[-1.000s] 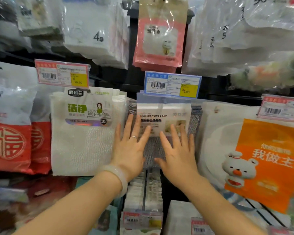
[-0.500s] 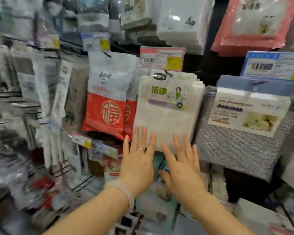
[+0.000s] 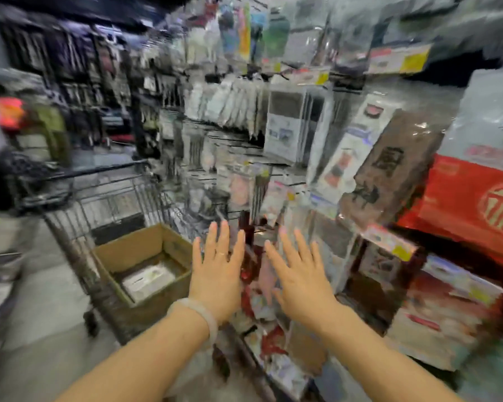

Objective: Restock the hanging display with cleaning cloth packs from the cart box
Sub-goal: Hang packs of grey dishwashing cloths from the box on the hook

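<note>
The picture is heavily blurred by motion. My left hand (image 3: 217, 272) and my right hand (image 3: 298, 274) float side by side in the middle, fingers spread, holding nothing. Just left of my left hand sits an open cardboard box (image 3: 134, 250) inside a wire shopping cart (image 3: 99, 195). A pale flat pack (image 3: 148, 281) lies on the box's bottom. The hanging display (image 3: 288, 134) fills the centre and right with rows of packaged goods on pegs. Neither hand touches the box or the display.
A red and white bag (image 3: 474, 198) hangs at the far right beside a brown pack (image 3: 389, 169). Yellow price tags (image 3: 401, 60) stick out from the pegs. Grey floor (image 3: 35, 329) shows at the lower left, with dark racks beyond the cart.
The view has swung left, away from the grey cloth packs that my palms rested on. The cart and its box have come into sight. Both hands stay open and have dropped lower.
</note>
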### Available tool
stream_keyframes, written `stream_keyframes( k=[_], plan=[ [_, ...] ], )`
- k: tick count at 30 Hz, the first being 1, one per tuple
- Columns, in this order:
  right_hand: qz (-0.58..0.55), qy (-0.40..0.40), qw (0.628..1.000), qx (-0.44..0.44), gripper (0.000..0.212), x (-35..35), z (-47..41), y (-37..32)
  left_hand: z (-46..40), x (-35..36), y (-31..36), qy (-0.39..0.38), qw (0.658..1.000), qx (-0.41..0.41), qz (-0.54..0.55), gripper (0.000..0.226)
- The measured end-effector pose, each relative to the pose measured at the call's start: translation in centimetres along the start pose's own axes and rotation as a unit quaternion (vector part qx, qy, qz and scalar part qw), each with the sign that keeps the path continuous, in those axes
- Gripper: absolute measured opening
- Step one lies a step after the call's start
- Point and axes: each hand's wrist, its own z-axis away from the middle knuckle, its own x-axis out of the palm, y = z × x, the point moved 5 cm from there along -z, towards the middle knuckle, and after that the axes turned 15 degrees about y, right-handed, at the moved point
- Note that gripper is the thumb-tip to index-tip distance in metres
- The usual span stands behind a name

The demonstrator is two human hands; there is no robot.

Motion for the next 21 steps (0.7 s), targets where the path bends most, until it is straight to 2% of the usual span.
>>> stream_keyframes(
  k=[4,8,16,21],
  plan=[
    [-0.043,-0.043,0.998,-0.032,0.083,6.0,-5.5,-7.7,1.5,2.9,-10.1,-0.039,0.996,-0.068,-0.037,0.097],
    [-0.070,-0.068,0.992,-0.077,0.083,10.8,-9.9,-12.2,1.5,5.9,-17.8,-0.077,0.984,-0.148,-0.069,0.095],
    [-0.101,-0.127,0.977,-0.137,0.080,22.8,-20.5,-13.8,-1.7,14.1,-27.1,-0.132,0.948,-0.284,-0.056,0.087],
    [-0.115,-0.179,0.960,-0.184,0.078,30.1,-27.1,-13.1,-5.1,19.4,-31.5,-0.156,0.910,-0.384,-0.020,0.088]
  ],
)
